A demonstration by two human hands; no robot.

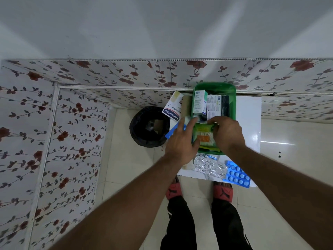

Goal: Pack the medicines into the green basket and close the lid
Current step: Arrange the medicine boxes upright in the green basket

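Both hands point(203, 136) on packet point(204, 135) over green basket point(232, 98), arms outstretched.

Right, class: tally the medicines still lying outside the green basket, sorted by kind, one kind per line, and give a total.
Blue blister strips: 2
Silver foil strips: 1
Hansaplast boxes: 1
Total: 4, counting only what shows; both hands hide part of the table beside the basket.

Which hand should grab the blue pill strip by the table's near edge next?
Probably the right hand: that blue pill strip lies below its wrist, right of the foil strips. The left hand sits across the green basket.
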